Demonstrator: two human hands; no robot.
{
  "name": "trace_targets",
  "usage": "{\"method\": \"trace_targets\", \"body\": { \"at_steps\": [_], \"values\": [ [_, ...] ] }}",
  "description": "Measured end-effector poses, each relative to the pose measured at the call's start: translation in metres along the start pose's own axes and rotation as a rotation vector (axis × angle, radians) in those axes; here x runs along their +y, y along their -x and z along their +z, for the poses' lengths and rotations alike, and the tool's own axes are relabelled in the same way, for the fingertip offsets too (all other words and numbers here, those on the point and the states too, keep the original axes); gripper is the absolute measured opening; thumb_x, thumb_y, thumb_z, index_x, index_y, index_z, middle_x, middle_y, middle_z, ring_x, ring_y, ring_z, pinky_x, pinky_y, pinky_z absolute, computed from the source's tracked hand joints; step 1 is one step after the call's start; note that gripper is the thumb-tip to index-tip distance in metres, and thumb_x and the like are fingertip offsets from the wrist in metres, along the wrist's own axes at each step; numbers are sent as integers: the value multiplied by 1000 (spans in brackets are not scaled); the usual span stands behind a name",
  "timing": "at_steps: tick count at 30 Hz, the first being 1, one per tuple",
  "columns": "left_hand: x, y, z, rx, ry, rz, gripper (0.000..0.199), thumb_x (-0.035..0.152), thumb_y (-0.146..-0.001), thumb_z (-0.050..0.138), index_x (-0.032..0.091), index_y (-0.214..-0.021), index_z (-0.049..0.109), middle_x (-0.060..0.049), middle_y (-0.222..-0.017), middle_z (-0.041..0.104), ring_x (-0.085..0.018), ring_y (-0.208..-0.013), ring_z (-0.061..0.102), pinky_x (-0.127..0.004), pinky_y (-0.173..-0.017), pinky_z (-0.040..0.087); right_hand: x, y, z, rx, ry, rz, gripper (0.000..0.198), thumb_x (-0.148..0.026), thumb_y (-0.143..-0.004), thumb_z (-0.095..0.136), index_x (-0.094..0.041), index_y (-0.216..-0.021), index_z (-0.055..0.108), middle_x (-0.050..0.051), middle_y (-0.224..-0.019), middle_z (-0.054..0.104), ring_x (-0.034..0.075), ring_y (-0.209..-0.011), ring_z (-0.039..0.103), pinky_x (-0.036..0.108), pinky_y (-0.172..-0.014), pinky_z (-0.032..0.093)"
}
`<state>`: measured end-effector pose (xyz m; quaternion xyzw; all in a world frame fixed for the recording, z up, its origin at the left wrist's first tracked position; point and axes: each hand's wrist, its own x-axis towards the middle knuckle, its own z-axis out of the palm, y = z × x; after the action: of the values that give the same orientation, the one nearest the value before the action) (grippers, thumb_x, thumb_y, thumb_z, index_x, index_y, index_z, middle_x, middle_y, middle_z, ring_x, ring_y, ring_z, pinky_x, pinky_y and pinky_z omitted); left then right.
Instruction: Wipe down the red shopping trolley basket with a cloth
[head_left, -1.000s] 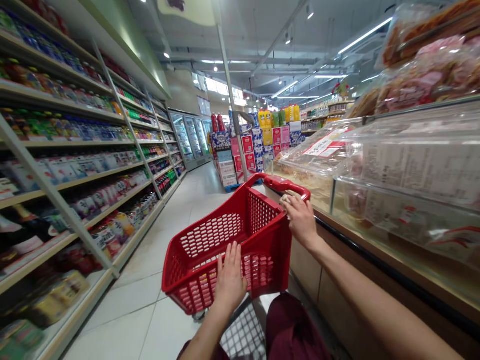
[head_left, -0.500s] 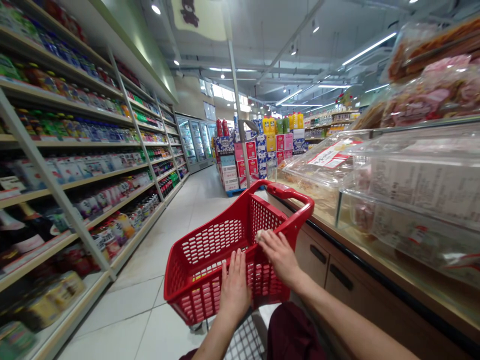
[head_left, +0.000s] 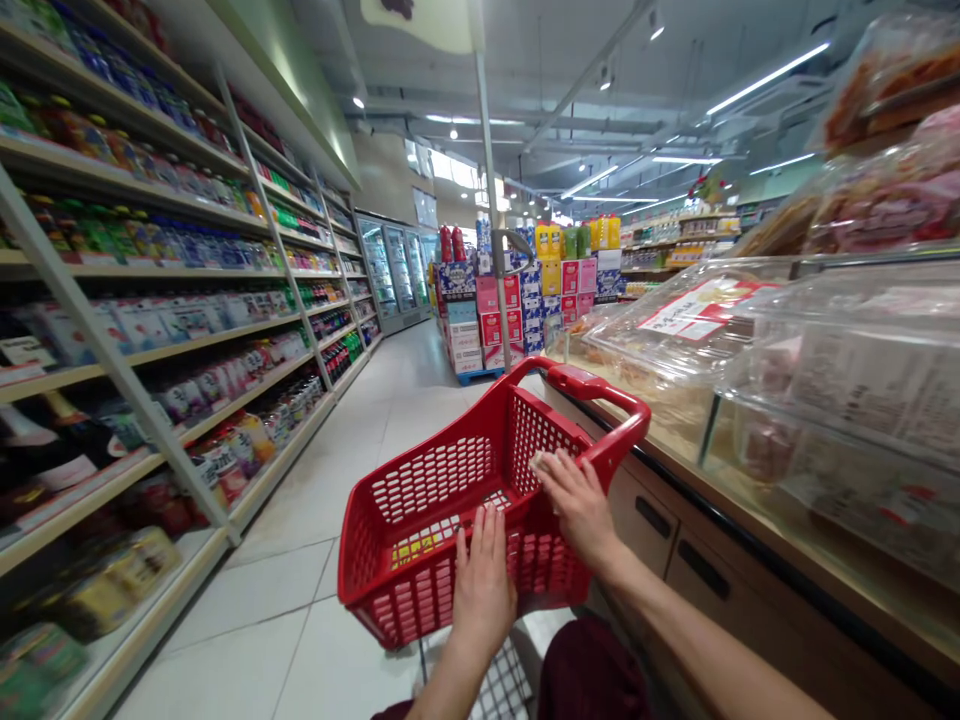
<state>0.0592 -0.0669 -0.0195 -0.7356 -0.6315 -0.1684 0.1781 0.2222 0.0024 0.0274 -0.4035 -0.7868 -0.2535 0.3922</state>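
A red plastic shopping basket [head_left: 420, 470] on wheels stands right in front of me, its handle [head_left: 600, 385] raised at the right. My left hand [head_left: 484, 585] lies over the near rim with its fingers stretched out together, holding nothing that I can see. Farther right on that rim rests my right hand [head_left: 581, 505], fingers bent. A small whitish wad [head_left: 537, 461] shows at its fingertips; its kind is too small to tell. Something yellow [head_left: 420, 545] shows at the slotted basket floor; whether it lies inside or beneath is unclear.
Drink shelves [head_left: 172, 280] line the left side. On the right, a counter [head_left: 645, 460] carries clear packs of food [head_left: 697, 310] close to the basket. Stacked cartons [head_left: 495, 320] and a pole [head_left: 491, 180] stand ahead. Pale floor tiles [head_left: 360, 450] run between toward glass-door fridges [head_left: 394, 265].
The view has shifted slightly, so basket and hands sit a bit farther right in it. Both hands stay on the rim. The cartons look slightly farther right too.
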Motion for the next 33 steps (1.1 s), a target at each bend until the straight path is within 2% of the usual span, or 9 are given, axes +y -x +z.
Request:
{"method": "trace_targets", "body": {
  "at_steps": [3, 8, 13, 18, 19, 24, 29, 31, 33],
  "values": [
    [1, 0, -2, -13, 11, -12, 72, 14, -67, 40, 11, -134, 16, -7, -142, 21, -21, -131, 12, -44, -105, 21, -3, -2, 0, 0, 19, 81, 43, -4, -80, 35, -21, -115, 54, 2, -124, 51, 20, -120, 37, 40, -99, 24],
    [-4, 0, -8, -55, 35, -4, 70, 11, -66, 37, 11, -134, 19, -6, -141, 22, -20, -131, 15, -42, -105, 21, -19, 7, 4, -59, -66, -89, 44, -6, -80, 36, -25, -117, 52, -1, -126, 48, 17, -120, 37, 36, -100, 24],
    [-18, 3, -9, -48, -22, -99, 64, 15, -70, 36, 8, -132, 22, -9, -141, 24, -20, -130, 18, -41, -105, 22, -11, 6, -1, -45, 4, 157, 48, -2, -78, 33, -21, -118, 51, 5, -126, 48, 20, -121, 36, 43, -98, 25],
    [-21, 3, -11, -70, -53, -109, 64, 15, -68, 37, 9, -131, 27, -9, -139, 27, -21, -129, 21, -41, -104, 24, -30, 9, 7, -102, -85, -56, 47, -5, -79, 35, -26, -117, 51, 0, -126, 48, 17, -120, 37, 38, -99, 26],
    [-21, 3, -12, -75, -49, -102, 63, 15, -68, 37, 9, -131, 28, -9, -139, 28, -21, -128, 22, -40, -104, 24, -27, 6, 7, -106, -87, -47, 48, -4, -79, 35, -26, -118, 51, 0, -126, 48, 17, -120, 37, 38, -99, 26],
    [-19, 3, -11, -59, -70, -104, 62, 15, -69, 36, 8, -130, 29, -9, -139, 29, -20, -128, 23, -41, -105, 21, 2, -5, -1, -21, 0, 206, 49, 0, -76, 34, -19, -119, 50, 6, -126, 48, 21, -121, 35, 43, -99, 24],
    [-23, 1, -10, -24, -104, -87, 61, 19, -69, 38, 7, -128, 32, -11, -138, 31, -22, -127, 25, -42, -104, 22, -15, 4, 5, -104, -112, -48, 45, -5, -79, 36, -25, -115, 53, 0, -126, 48, 17, -120, 37, 37, -99, 26],
    [-25, 0, -11, -22, -106, -67, 59, 21, -70, 37, 8, -127, 35, -11, -136, 34, -21, -126, 27, -41, -103, 23, -6, -2, 3, -134, -122, 10, 47, -5, -79, 37, -27, -118, 50, 0, -127, 48, 17, -121, 35, 38, -100, 24],
    [-27, 1, -11, 0, -104, -44, 57, 21, -72, 34, 7, -127, 35, -12, -135, 36, -21, -126, 28, -41, -103, 22, 13, -12, -4, -114, -73, 193, 49, -4, -78, 38, -25, -121, 48, 3, -127, 47, 18, -123, 32, 40, -100, 22]
  ]
}}
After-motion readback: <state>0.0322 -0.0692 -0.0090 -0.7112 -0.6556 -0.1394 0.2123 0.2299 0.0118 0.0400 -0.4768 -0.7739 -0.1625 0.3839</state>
